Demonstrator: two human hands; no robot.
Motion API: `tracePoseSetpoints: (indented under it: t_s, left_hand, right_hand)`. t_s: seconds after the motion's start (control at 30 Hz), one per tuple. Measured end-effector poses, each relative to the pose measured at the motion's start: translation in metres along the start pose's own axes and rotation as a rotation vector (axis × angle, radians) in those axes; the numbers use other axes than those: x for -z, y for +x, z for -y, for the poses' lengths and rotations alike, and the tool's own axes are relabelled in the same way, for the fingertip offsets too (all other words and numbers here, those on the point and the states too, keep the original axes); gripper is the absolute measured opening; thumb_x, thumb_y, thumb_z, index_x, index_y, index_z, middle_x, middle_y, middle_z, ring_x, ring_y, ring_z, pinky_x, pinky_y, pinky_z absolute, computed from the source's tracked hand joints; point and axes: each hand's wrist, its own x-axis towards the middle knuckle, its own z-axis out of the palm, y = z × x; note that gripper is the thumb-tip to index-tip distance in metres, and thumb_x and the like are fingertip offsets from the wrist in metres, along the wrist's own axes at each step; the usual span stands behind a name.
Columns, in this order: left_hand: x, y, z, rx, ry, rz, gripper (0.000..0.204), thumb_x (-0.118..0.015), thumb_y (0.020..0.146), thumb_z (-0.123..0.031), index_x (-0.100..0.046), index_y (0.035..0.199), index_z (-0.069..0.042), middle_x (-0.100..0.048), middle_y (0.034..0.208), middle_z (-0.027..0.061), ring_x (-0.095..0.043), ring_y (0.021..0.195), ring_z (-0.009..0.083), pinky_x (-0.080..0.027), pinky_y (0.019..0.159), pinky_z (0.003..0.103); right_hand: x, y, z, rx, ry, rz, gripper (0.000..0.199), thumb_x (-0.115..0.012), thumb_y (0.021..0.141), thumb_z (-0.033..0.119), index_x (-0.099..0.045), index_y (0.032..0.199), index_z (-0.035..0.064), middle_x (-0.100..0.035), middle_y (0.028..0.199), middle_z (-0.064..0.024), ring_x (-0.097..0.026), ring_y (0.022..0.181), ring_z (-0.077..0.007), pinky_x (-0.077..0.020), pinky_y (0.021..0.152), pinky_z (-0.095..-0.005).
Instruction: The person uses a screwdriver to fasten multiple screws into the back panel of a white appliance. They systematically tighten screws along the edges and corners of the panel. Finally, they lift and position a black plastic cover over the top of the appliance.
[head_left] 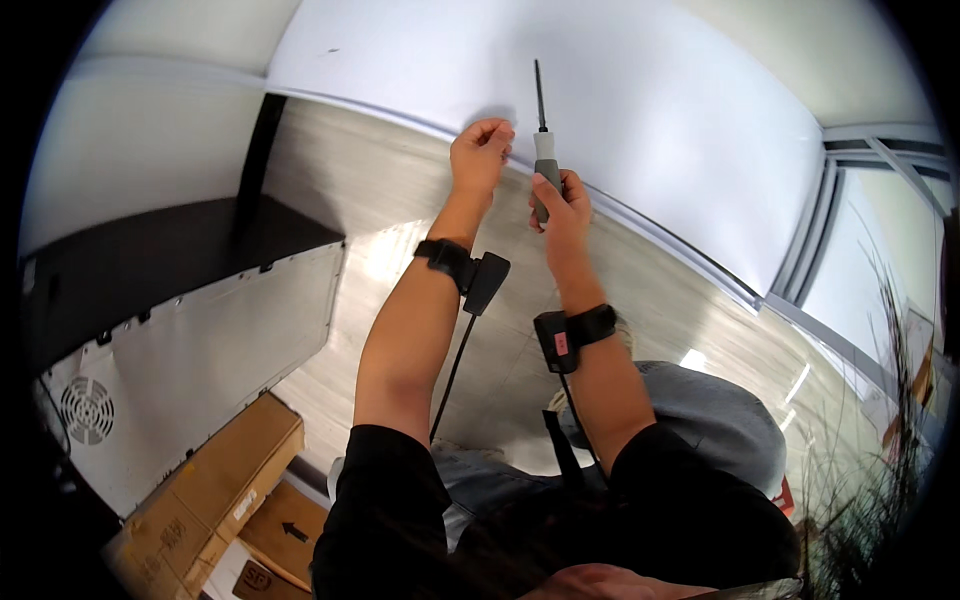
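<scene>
My right hand [566, 205] is wrapped round the grey handle of a screwdriver [544, 147]. Its thin dark shaft points away from me, over the white panel. To the left of it my left hand [480, 155] is closed, thumb and fingertips brought together near the panel's lower edge. Whatever those fingertips may hold is too small or hidden to make out. The large white panel [650, 110] stretches out beyond both hands, with a metal trim along its near edge.
A black-topped metal cabinet [200, 340] with a round vent stands at the left. Cardboard boxes [215, 470] lie at the lower left. Spiky plant stems [875, 490] rise at the right. Cables [455, 375] hang from the devices strapped to both forearms.
</scene>
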Motion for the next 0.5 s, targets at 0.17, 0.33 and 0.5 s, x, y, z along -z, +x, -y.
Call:
tracePoseSetpoints:
  t_s: [0.17,0.33,0.5]
  left_hand:
    - [0.244,-0.174,-0.005,0.222,-0.695,-0.073,0.014,-0.048,0.095,-0.013,-0.05,0.103,-0.002,-0.059,0.105,0.0133,-0.061,0.091,0.0238,-0.053,0.081,0.033]
    - [0.591,-0.353,0.019,0.162,-0.941,-0.202,0.015,-0.042,0.096,-0.01,-0.052,0.097,0.001,-0.059,0.104,0.0178,-0.06,0.1,0.0293,-0.051,0.092,0.039]
    - [0.9,-0.55,0.096,0.134,-1.023,-0.321,0.013,-0.043,0.096,-0.009,-0.051,0.096,0.001,-0.059,0.099,0.0147,-0.061,0.095,0.0257,-0.054,0.087,0.036]
  right_hand:
    - [-0.083,-0.185,-0.09,-0.039,-0.411,0.312,0.024,-0.069,0.08,0.02,-0.061,0.093,0.0011,-0.055,0.07,0.0003,-0.047,0.058,-0.0071,-0.0382,0.049,-0.0232]
    - [-0.247,-0.416,-0.278,0.148,-0.775,0.54,0.024,-0.069,0.077,0.017,-0.063,0.094,0.0006,-0.056,0.069,-0.0014,-0.048,0.06,-0.0099,-0.0396,0.056,-0.0269]
    - [-0.379,-0.648,-0.469,0.072,-0.88,0.731,0.024,-0.069,0.076,0.016,-0.063,0.094,0.0013,-0.057,0.069,-0.0032,-0.051,0.062,-0.0115,-0.0404,0.058,-0.0274]
